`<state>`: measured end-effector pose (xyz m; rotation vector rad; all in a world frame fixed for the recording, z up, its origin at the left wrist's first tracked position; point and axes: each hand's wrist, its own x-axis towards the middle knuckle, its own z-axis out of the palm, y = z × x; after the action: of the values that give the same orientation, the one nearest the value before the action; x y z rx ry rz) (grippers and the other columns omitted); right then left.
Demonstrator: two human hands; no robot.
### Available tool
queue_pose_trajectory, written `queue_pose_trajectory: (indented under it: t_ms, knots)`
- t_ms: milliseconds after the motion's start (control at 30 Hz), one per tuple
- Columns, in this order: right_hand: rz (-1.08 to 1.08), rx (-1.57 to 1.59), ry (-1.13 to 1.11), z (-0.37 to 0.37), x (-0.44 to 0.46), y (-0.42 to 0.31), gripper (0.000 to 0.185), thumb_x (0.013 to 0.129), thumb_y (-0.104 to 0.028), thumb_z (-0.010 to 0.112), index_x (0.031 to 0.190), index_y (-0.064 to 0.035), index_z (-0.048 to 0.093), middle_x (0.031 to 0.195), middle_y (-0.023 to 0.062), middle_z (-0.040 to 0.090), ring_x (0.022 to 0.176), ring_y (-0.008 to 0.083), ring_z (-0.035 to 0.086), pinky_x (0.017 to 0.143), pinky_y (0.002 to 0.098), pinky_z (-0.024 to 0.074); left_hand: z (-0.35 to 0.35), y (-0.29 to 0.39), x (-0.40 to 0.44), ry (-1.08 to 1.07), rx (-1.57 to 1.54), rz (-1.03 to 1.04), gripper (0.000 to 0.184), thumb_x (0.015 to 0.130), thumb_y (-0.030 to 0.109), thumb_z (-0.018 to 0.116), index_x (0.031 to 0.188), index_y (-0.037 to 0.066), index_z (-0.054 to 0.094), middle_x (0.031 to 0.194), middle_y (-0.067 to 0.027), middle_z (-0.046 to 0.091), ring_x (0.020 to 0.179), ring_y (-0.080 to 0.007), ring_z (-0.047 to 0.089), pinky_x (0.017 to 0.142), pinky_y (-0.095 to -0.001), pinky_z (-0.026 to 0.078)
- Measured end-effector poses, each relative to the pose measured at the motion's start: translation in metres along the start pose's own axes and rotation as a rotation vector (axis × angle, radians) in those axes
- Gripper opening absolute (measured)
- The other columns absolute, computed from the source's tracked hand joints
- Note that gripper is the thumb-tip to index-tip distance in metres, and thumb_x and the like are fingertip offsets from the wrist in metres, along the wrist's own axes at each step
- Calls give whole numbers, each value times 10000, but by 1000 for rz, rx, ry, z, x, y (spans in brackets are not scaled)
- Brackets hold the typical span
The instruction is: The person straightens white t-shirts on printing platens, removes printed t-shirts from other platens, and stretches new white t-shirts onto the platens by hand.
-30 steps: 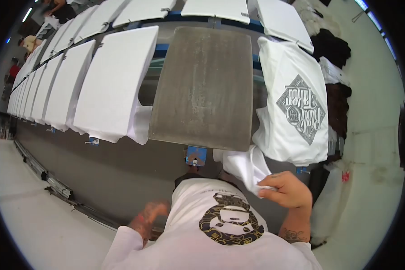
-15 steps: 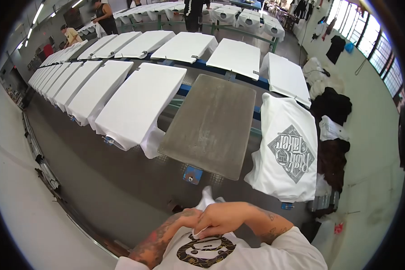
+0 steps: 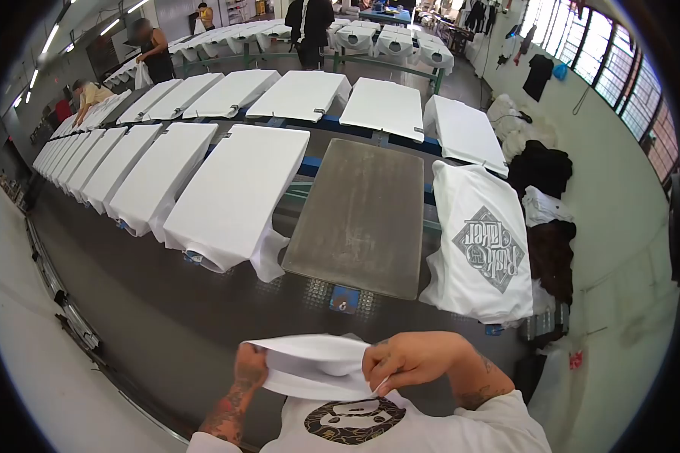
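Note:
A white T-shirt (image 3: 310, 381) is stretched open between my two hands, close to my body, with its opening facing up. My left hand (image 3: 251, 366) is closed on the shirt's left edge. On the opposite edge, the fingers of my right hand (image 3: 402, 362) pinch the fabric. Ahead of the shirt, apart from it, is a grey flat platen (image 3: 355, 219) with no cloth on it. To its right, a white T-shirt with a grey diamond print (image 3: 482, 245) covers another platen. The lower part of the held shirt is hidden.
White shirts on platens (image 3: 238, 189) run in rows along a blue rail to the left and behind. Dark and white cloth piles (image 3: 544, 170) lie by the right wall. A person in a dark sleeveless top (image 3: 155, 53) and others stand farther back.
My hands were together at my chest on bunched white fabric. They have moved apart, the left one leftward, spreading the shirt's opening wide. The view has shifted slightly.

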<state>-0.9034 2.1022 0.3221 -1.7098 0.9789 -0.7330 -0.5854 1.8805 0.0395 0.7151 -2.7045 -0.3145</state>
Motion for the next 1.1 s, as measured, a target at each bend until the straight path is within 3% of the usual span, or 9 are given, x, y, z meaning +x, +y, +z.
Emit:
queue_pose_trajectory:
  t_ms: [233,567,667,700,767,900,933,1000,1100]
  knots:
    - [383,-452,-132,31,51,28,249,960,-307,528,945,-80,628,808,91,670,808,298,641,738,419,492,-60,-129,-37,145,46,-569,259,710,-57,613,936,65,647,952,-140,481,892,-330,531,766,-417,475]
    - [940,-494,25,15,5,104,229,872,-319,608,967,-136,707,938,151,694,884,339,673,768,446,532,-79,-119,9,-216,-60,153,82,746,-32,572,822,-2,585,1009,-176,588,903,-336,594,731,-411,509]
    - [568,-555,63,31,0,118,189,890,-274,592,901,-120,702,881,115,665,888,306,651,736,429,518,-18,-193,21,-242,37,-202,146,848,17,546,937,21,662,991,-153,640,854,-329,615,747,-385,523]
    - [527,-596,22,38,2,125,199,885,-283,597,882,-110,696,882,102,655,891,295,648,747,422,512,-12,-185,42,-251,-326,-814,175,902,37,504,988,30,656,955,-120,664,853,-275,629,737,-379,530]
    - [469,-674,-36,47,-9,148,245,874,-321,607,854,-89,681,922,82,648,911,261,644,789,406,495,10,-163,75,263,-1158,-1243,148,917,66,538,1014,27,642,966,-104,666,888,-225,651,758,-382,560]
    - [739,-623,-22,9,-75,202,291,899,-398,581,916,-124,678,899,107,664,910,260,661,788,417,501,65,-90,129,395,-1446,-1503,209,899,159,579,1046,20,632,1013,-84,660,858,-274,657,802,-434,556]
    - [873,-567,-57,-13,-86,200,299,907,-416,563,930,-140,677,876,113,671,887,275,668,772,429,508,101,-84,122,287,-1472,-1387,253,879,167,612,1073,5,623,979,-78,664,855,-273,656,779,-414,549]
    - [971,-500,-55,-43,-119,222,304,923,-439,524,952,-183,684,816,128,680,816,325,677,730,462,523,93,-13,122,-412,-60,-536,537,881,290,610,1350,59,484,951,-191,678,858,-335,664,768,-435,530]
    - [835,-353,-76,-82,-147,241,308,936,-416,513,965,-170,696,885,139,676,874,320,663,751,459,524,76,14,131,-1309,195,-442,1165,660,671,723,1536,157,153,1035,-187,667,968,-369,653,810,-405,531]
